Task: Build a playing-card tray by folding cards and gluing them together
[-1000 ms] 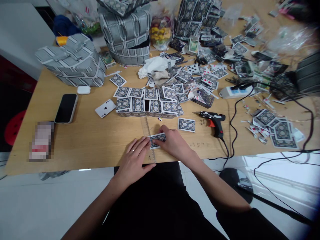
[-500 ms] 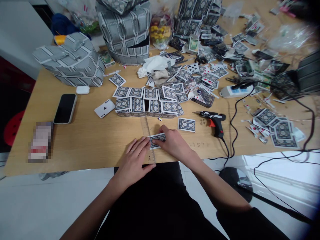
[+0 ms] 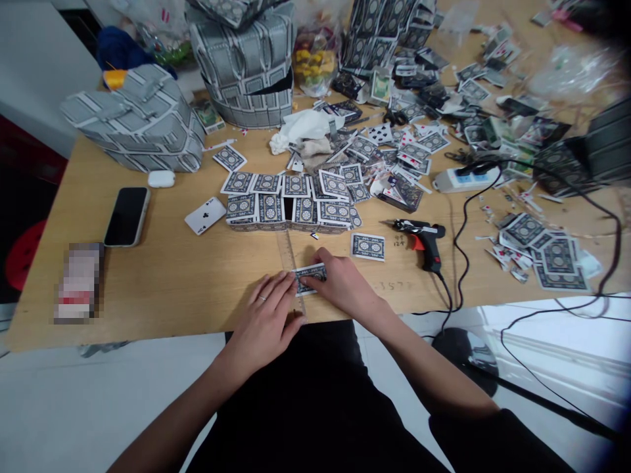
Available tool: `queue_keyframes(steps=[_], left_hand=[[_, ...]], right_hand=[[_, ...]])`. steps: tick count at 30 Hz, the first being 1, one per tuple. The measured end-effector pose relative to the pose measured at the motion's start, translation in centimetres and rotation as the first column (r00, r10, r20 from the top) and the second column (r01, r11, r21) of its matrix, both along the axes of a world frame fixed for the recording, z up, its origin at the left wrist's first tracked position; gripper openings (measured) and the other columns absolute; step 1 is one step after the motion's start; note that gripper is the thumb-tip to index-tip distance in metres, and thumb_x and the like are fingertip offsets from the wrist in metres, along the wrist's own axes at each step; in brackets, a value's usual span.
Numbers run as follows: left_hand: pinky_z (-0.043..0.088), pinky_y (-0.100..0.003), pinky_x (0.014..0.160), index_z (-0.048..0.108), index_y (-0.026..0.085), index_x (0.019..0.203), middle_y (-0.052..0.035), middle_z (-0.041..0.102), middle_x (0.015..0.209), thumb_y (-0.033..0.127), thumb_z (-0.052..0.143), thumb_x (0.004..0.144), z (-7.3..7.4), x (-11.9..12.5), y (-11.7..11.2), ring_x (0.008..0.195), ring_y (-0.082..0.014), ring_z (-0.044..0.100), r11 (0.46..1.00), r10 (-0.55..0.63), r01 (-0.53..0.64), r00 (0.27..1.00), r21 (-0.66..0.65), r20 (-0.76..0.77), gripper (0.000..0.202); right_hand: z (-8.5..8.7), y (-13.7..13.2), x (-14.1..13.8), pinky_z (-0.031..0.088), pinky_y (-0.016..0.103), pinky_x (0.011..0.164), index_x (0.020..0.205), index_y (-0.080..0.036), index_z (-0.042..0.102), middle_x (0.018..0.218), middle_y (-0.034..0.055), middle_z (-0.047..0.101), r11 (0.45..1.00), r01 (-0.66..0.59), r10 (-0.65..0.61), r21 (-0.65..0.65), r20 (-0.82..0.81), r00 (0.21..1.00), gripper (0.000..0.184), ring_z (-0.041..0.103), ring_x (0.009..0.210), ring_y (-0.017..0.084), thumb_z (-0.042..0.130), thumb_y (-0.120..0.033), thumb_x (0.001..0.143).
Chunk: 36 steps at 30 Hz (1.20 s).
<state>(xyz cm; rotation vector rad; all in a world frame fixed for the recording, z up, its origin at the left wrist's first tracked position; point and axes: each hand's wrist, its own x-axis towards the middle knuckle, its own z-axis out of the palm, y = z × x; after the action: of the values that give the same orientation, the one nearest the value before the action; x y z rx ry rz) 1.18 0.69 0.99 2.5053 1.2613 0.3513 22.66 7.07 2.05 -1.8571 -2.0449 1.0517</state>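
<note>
A blue-patterned playing card [image 3: 309,278] lies face down near the table's front edge, across a clear ruler [image 3: 286,253]. My left hand [image 3: 269,309] lies flat with its fingertips at the card's left end; part of the ruler is hidden under the fingers. My right hand [image 3: 340,279] grips the card's right part, thumb on top and fingers at its far edge. Just behind stands a low structure of joined playing cards [image 3: 296,203] with a dark gap in the middle. A single face-down card [image 3: 367,246] lies to the right of my right hand.
A glue gun [image 3: 421,240] with a black cable lies at right, near a power strip [image 3: 466,179]. Loose cards [image 3: 557,253] are piled far right. At left are a phone [image 3: 127,217] and a white earbud case [image 3: 162,179]. Card-built bags [image 3: 138,121] stand behind.
Both hands stay at the card, almost still. My left thumb has drawn in slightly towards the fingers. The view has shifted a little.
</note>
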Motion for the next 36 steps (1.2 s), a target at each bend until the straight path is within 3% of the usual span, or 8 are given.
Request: queue_keyframes(steps=[5,11,13,16,19,23,27,36], left_hand=[[0.044,-0.053,0.127,0.063,0.015,0.145,-0.0125,0.061,0.159,0.024,0.054,0.108,0.0,0.1,0.2,0.15,-0.0306,0.056,1.0,0.007,-0.007,1.0,0.022,0.0,0.039],[0.047,-0.053,0.125,0.065,0.015,0.143,-0.0124,0.064,0.157,0.025,0.057,0.108,-0.2,0.0,0.4,0.147,-0.0302,0.059,0.999,0.015,-0.015,1.0,0.036,0.02,0.037],[0.047,-0.053,0.125,0.065,0.014,0.143,-0.0129,0.064,0.156,0.025,0.058,0.108,-0.2,0.0,0.4,0.147,-0.0302,0.059,0.999,0.012,-0.013,1.0,0.04,0.025,0.037],[0.047,-0.052,0.125,0.065,0.015,0.142,-0.0119,0.066,0.154,0.024,0.059,0.107,-0.3,0.0,0.4,0.146,-0.03,0.059,0.999,0.015,-0.016,0.999,0.042,0.036,0.037],[0.046,-0.052,0.124,0.065,0.014,0.143,-0.012,0.066,0.154,0.025,0.06,0.107,-0.4,0.0,0.4,0.145,-0.0299,0.06,0.999,0.019,-0.021,0.999,0.04,0.047,0.037],[0.045,-0.053,0.125,0.065,0.013,0.143,-0.0127,0.066,0.154,0.024,0.06,0.107,-0.4,0.0,0.4,0.146,-0.0303,0.06,0.999,0.008,-0.01,0.999,0.044,0.054,0.038],[0.045,-0.052,0.125,0.067,0.014,0.139,-0.0124,0.066,0.153,0.023,0.058,0.108,-0.4,-0.1,0.4,0.145,-0.0299,0.059,1.0,0.004,-0.006,0.998,0.024,0.069,0.034],[0.045,-0.053,0.124,0.072,0.018,0.129,-0.0105,0.073,0.143,0.023,0.06,0.107,-0.6,-0.3,0.4,0.138,-0.0292,0.064,0.999,0.006,-0.009,0.996,0.039,0.091,0.026]], right_hand=[[0.1,0.0,0.0,0.042,0.032,0.07,0.103,-0.022,0.06,0.088,0.0073,0.078,1.0,0.015,-0.015,-0.004,-0.018,1.0,0.027,0.074,0.083,0.028,0.083,-0.024,0.09],[0.4,-0.2,0.1,0.045,0.033,0.072,0.103,-0.021,0.064,0.089,0.007,0.078,0.998,0.06,-0.062,-0.022,-0.077,0.995,0.022,0.073,0.083,0.026,0.081,-0.024,0.09],[0.6,-0.2,0.4,0.046,0.034,0.073,0.108,-0.021,0.066,0.091,0.0055,0.078,0.994,0.099,-0.105,-0.044,-0.167,0.98,0.021,0.071,0.08,0.024,0.078,-0.03,0.093],[1.0,-0.2,1.0,0.046,0.033,0.066,0.125,-0.021,0.065,0.078,-0.0003,0.07,0.972,0.149,-0.204,-0.179,-0.342,0.917,0.042,0.063,0.068,0.02,0.073,-0.049,0.095],[1.5,0.0,1.5,0.05,0.033,0.07,0.125,-0.021,0.067,0.085,0.0012,0.071,0.895,0.16,-0.371,-0.417,-0.495,0.786,0.054,0.066,0.076,0.02,0.072,-0.064,0.093],[2.5,0.2,1.5,0.057,0.038,0.092,0.114,-0.022,0.066,0.103,0.007,0.078,0.725,0.037,-0.596,-0.688,-0.6,0.534,0.052,0.074,0.096,0.023,0.071,-0.069,0.093],[3.1,0.0,1.1,0.056,0.046,0.108,0.12,-0.02,0.064,0.098,0.0108,0.082,0.637,-0.012,-0.683,-0.771,-0.572,0.455,0.051,0.078,0.099,0.027,0.069,-0.065,0.097],[2.3,-1.5,1.1,0.056,0.046,0.113,0.123,-0.02,0.071,0.123,0.0131,0.081,0.678,0.005,-0.649,-0.735,-0.595,0.474,0.036,0.074,0.124,0.028,0.072,-0.05,0.101]])
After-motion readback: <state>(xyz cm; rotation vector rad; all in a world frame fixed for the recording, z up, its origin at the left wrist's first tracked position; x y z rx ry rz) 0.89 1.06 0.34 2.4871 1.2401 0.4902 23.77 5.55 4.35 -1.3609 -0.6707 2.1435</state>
